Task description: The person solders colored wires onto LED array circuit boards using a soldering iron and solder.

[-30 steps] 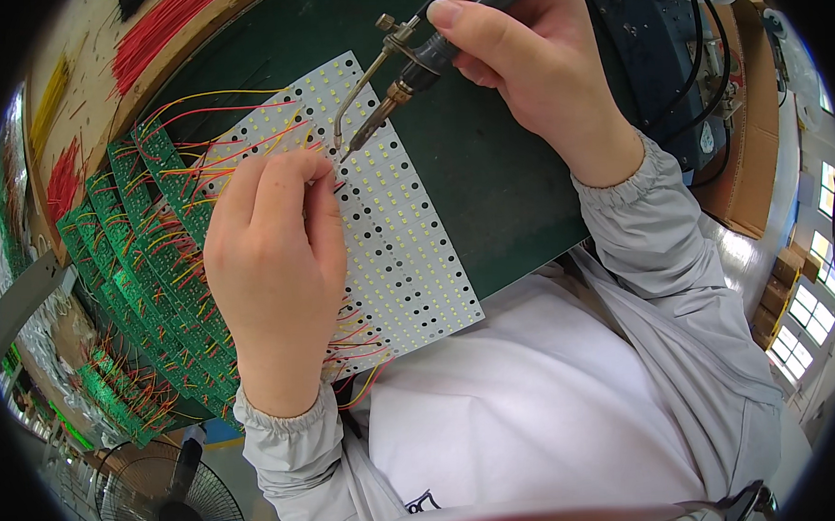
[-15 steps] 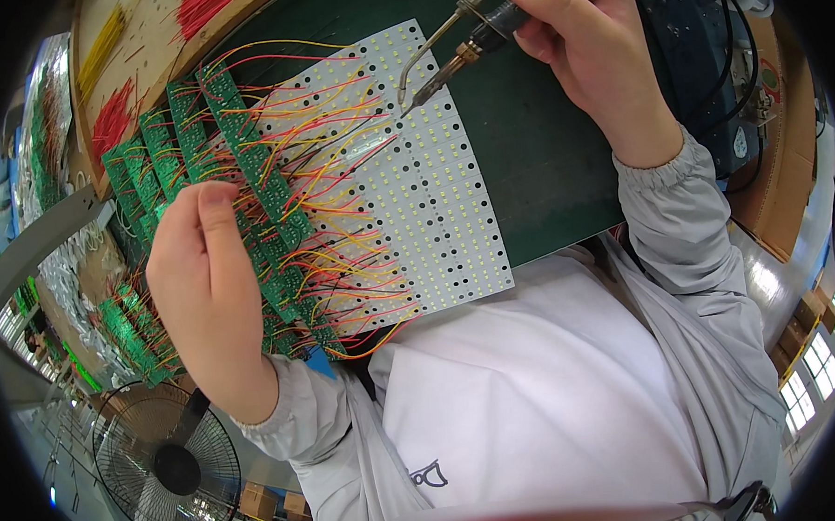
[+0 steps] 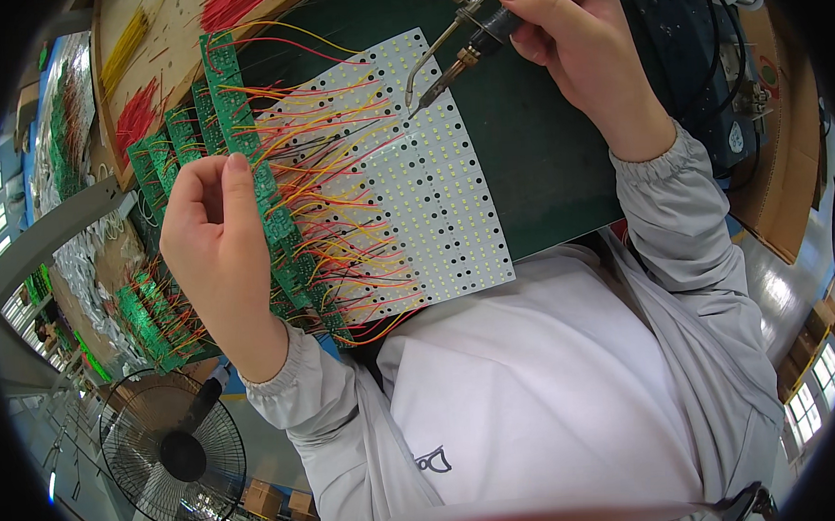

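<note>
A white LED panel, dotted with small yellowish chips and dark holes, lies across the middle. Red, yellow and black wires run from it to several long green circuit boards overlapping on its left. My left hand is closed, thumb and fingertips pinching the left edge of the front circuit board; the curled fingers are partly hidden. In my right hand is a soldering iron with a thin bent metal tube clamped alongside. Its tip points down at the panel's upper part, close to the wire ends; contact is unclear.
A dark green mat lies under the panel. Bundled red wires and yellow wires rest in a wooden tray at the upper left. A dark blue device with cables stands right. More wired boards and a fan are lower left.
My left hand has moved right and slightly up to the front circuit board's edge. That board now stands straighter, its upper end farther up. The soldering iron has barely moved.
</note>
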Available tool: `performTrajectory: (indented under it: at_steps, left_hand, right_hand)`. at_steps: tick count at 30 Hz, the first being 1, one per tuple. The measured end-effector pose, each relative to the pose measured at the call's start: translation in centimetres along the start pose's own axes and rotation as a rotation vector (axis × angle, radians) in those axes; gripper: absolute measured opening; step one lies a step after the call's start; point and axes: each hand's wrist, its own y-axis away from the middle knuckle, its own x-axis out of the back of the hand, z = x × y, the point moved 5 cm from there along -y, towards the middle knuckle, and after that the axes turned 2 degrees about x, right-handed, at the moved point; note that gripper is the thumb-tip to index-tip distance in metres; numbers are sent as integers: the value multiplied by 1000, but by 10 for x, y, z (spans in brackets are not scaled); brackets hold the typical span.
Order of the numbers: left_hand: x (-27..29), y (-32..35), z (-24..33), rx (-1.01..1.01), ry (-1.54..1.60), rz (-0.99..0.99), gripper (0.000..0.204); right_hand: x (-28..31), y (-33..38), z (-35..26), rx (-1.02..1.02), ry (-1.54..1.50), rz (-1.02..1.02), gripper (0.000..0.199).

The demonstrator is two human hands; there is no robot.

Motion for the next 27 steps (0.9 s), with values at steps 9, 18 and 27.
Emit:
performTrajectory:
  at_steps: [9, 18, 27]
  left_hand:
    - [-10, -12, -9, -73, -266, 85, 30]
    - [-6, -11, -8, -136, -317, 108, 30]
    - [-10, 9, 31, -572, -355, -143, 16]
  right_hand:
    - [3, 0, -2, 5, 15, -3, 16]
    - [-1, 0, -1, -19, 9, -56, 17]
    - [4, -1, -2, -17, 25, -35, 17]
